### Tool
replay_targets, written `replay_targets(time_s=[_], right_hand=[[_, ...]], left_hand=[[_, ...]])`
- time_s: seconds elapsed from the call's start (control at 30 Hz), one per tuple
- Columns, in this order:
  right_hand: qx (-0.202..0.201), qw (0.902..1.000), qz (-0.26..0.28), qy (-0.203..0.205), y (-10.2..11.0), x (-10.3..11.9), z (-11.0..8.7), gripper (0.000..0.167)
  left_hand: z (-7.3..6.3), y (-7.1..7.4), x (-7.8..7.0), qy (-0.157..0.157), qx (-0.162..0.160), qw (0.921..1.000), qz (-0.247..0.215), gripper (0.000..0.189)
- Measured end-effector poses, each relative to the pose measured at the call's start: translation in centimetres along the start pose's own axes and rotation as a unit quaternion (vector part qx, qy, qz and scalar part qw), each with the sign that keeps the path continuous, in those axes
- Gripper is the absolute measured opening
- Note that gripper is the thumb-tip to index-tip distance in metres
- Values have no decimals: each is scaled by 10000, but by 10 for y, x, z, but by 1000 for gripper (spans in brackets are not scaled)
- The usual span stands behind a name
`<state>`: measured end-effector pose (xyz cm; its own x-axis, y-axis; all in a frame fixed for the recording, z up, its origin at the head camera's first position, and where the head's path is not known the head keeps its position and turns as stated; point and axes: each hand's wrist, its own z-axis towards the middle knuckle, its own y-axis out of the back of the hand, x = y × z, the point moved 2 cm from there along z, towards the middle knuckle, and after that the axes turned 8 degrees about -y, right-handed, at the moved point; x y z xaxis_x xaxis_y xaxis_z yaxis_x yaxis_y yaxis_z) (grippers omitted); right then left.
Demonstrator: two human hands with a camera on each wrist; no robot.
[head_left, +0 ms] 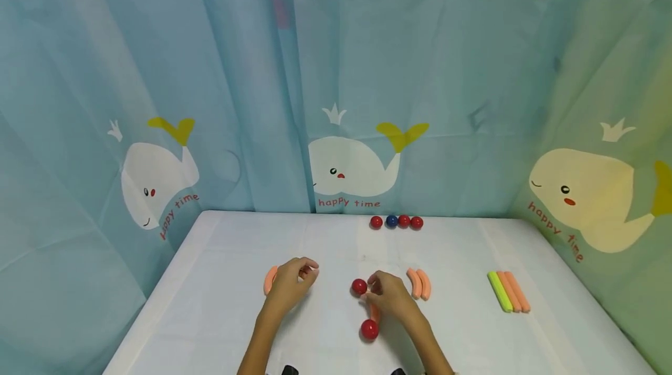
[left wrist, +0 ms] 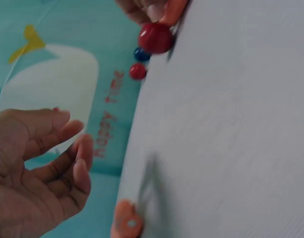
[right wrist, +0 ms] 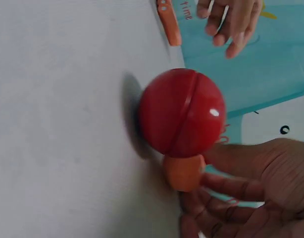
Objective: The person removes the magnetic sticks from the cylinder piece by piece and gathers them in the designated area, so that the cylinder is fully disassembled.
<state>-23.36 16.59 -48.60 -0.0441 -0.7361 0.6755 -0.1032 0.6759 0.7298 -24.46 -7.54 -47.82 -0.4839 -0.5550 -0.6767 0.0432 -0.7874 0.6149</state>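
Note:
My left hand (head_left: 291,283) is raised over the left of the white table, fingers loosely bent and holding nothing. Under its outer side lies a curved orange rod (head_left: 270,280), partly hidden by the hand. My right hand (head_left: 389,293) pinches an orange toy rod (head_left: 375,312) between thumb and fingers. A red ball (head_left: 370,330) sits at the rod's near end; in the right wrist view this ball (right wrist: 181,113) shows a seam and touches the rod (right wrist: 184,173). Another red ball (head_left: 359,287) is by the right fingertips; whether it touches the rod is hidden.
Two curved orange rods (head_left: 419,284) lie right of my right hand. Farther right are straight rods, one green (head_left: 500,291) and two orange (head_left: 513,291). Along the back edge stand red balls (head_left: 376,222) and a blue ball (head_left: 391,221). A whale-print curtain (head_left: 357,165) surrounds the table (head_left: 220,316).

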Motion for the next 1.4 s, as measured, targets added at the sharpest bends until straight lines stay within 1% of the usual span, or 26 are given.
replay_targets(time_s=[0.13, 0.2, 0.3, 0.37, 0.47, 0.57, 0.67, 0.77, 0.9, 1.03, 1.13, 1.4], right_hand=[[53, 9990, -379, -223, 4, 2, -3, 17], [86, 9985, -473, -258, 3, 2, -4, 16], [64, 9987, -466, -182, 1, 3, -4, 15], [76, 9991, -403, -62, -1, 3, -3, 14], [119, 9994, -252, 224, -3, 3, -3, 12], [203, 9981, -166, 549, -5, 2, -3, 11], [214, 9966, -171, 776, -6, 2, -3, 11], [192, 9954, -175, 922, -7, 2, -2, 11], [169, 9934, -193, 1116, -9, 3, 0, 10], [147, 9918, -222, 1253, -8, 3, 1, 8], [156, 9923, -219, 1208, -8, 3, 1, 8], [304, 9960, -89, 833, -9, 3, 0, 10]], left_hand=[[-1, -17, -3, -121, 617, 9979, -158, 7], [-1, -23, -4, -165, 781, 9966, -218, 7], [-3, -29, -6, -204, 917, 9950, -336, 11], [-4, -33, -7, -181, 983, 9940, -435, 16], [-5, -38, -7, -95, 1100, 9921, -595, 25], [-5, -43, -8, -5, 1195, 9907, -650, 33], [-6, -46, -10, -30, 1247, 9902, -630, 37], [-6, -48, -13, -147, 1236, 9907, -557, 37], [-4, -50, -15, -318, 1123, 9925, -365, 35], [-3, -52, -18, -385, 1027, 9938, -207, 31], [-2, -55, -18, -359, 1041, 9938, -168, 30], [-2, -58, -18, -205, 1110, 9936, -45, 27]])
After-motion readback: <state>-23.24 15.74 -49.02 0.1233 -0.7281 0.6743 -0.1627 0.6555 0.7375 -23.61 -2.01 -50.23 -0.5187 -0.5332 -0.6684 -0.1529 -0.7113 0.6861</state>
